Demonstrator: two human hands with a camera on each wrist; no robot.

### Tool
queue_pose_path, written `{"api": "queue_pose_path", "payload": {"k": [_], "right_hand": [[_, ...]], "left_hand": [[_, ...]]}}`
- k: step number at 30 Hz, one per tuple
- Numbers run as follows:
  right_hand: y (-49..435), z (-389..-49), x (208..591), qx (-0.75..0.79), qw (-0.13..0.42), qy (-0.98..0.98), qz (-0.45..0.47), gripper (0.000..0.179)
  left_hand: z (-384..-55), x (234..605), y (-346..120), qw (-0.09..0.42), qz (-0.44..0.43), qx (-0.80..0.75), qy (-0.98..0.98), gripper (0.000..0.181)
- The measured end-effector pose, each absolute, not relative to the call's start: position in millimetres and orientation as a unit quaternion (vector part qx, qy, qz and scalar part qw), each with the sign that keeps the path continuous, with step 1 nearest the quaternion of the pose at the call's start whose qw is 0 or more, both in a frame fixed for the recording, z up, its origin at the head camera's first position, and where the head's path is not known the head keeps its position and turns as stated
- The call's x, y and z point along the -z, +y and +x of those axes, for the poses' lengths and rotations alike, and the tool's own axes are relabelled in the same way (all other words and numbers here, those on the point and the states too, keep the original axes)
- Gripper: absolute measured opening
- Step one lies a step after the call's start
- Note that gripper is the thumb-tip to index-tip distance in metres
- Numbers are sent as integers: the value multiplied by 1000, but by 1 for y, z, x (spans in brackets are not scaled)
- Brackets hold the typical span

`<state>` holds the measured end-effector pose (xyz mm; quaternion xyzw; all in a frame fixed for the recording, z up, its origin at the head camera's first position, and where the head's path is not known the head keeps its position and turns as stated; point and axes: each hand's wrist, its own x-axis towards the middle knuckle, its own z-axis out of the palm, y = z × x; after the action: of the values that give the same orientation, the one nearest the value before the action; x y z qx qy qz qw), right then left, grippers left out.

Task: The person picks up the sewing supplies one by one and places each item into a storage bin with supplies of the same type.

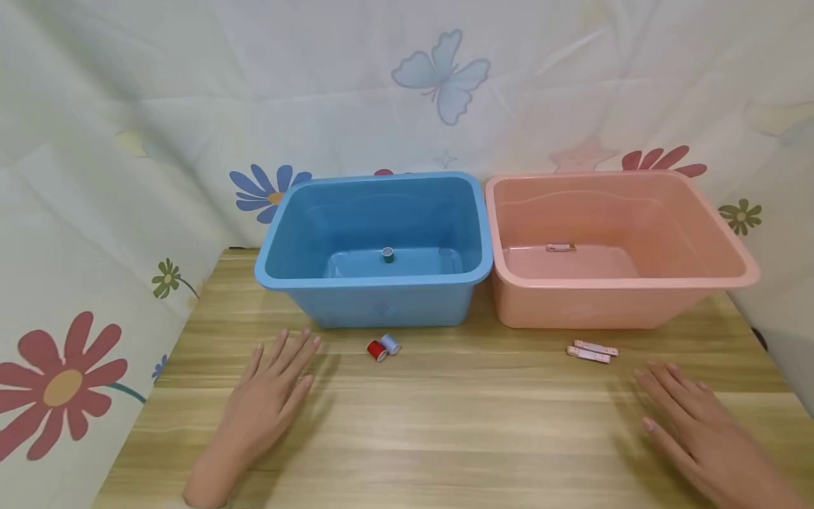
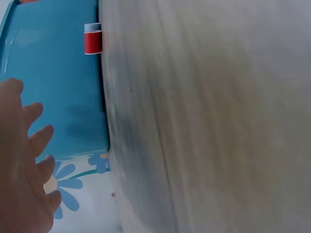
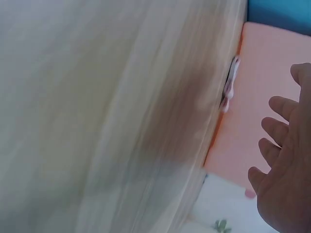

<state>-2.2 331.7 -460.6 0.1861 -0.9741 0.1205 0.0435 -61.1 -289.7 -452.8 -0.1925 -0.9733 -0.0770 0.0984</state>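
My left hand [image 1: 263, 403] is left of a red thread spool [image 1: 377, 350] and a pale lavender thread spool [image 1: 391, 344], its fingers extended and nothing in its grasp. These two spools lie side by side on the table, before the blue bin [image 1: 381, 304]. A green spool [image 1: 388, 256] stands inside that bin. Over at the right, my right hand [image 1: 706, 431] holds nothing, fingers extended and thumb apart. Nearest to it are two small narrow pink-and-white strips [image 1: 588, 355], lying together before the pink bin [image 1: 585, 307]. Another such strip [image 1: 560, 248] lies on the pink bin's floor.
Both bins stand side by side at the back of the wood-grain table [image 1: 445, 424], rims nearly touching. A pale curtain [image 1: 331, 85] printed with flowers and a butterfly hangs behind and along the sides.
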Motion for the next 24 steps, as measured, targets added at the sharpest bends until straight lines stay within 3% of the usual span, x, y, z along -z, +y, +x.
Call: {"api": "queue_pose_path", "payload": {"k": [4,11,24], "right_hand": [[312,-11,456,-153,46,-968,192,68],[288,-26,459,-193,105,-942,255,67],[269,-29,452,-193,92,-939,269,65]], "left_hand": [[-67,454,-291,86,-178,139,-970,55],[-70,447,-295,83,-144,254,-953,50],[-76,434,-295,85,-69,382,-918,48]]}}
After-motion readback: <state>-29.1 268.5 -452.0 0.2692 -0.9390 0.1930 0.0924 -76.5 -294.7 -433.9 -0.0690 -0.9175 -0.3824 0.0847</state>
